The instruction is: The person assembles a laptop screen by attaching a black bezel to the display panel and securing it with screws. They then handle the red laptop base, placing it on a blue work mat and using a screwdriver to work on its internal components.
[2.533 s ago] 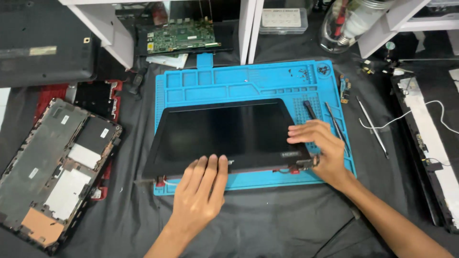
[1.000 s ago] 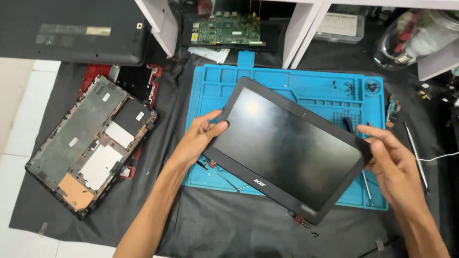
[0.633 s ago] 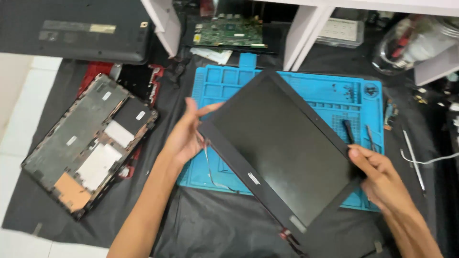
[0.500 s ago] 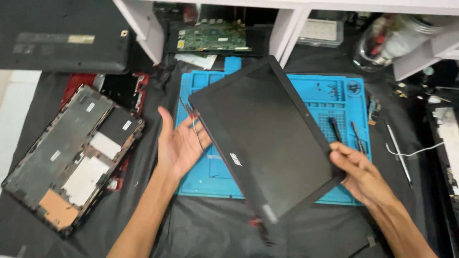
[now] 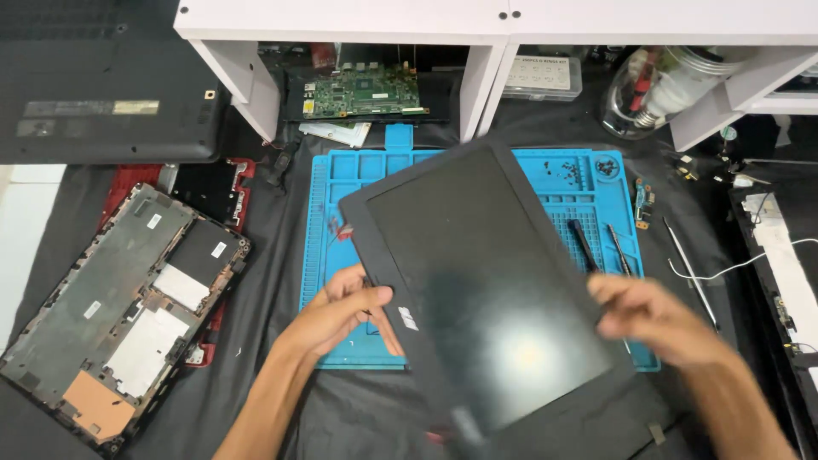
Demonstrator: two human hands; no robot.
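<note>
1. Over the blue work mat (image 5: 341, 255), 2 hands hold a black laptop screen panel (image 5: 486, 290) tilted above the bench, its dark glass facing up toward the camera.
2. At 9 o'clock of the panel, the left hand (image 5: 341, 311) grips the bezel edge, thumb on top and fingers curled underneath, clamped on the frame.
3. At 3 o'clock, the right hand (image 5: 652, 315) is blurred; its fingers look wrapped around the panel's edge, but I cannot tell how firmly they close.
4. The panel's long axis runs from about 11 o'clock to 5 o'clock. Its far short edge points toward the white shelf (image 5: 477, 21) at 11 o'clock, and its near short edge comes toward the person at 5 o'clock.
5. Risk, as I judge it: the panel is held only by 2 edge grips, so a slipping hand could drop a corner onto the mat and crack the glass.
6. Thumb pressure on the bezel close to the glass could also bruise the display.
7. Small screws (image 5: 569, 175) and 2 slim tools (image 5: 588, 245) lie on the mat at 1 o'clock to 2 o'clock, partly beneath the panel; lowering it there could scratch it or scatter the screws.
8. At 9 o'clock, well apart, an opened laptop base (image 5: 119, 307) lies on the dark cloth.
</note>
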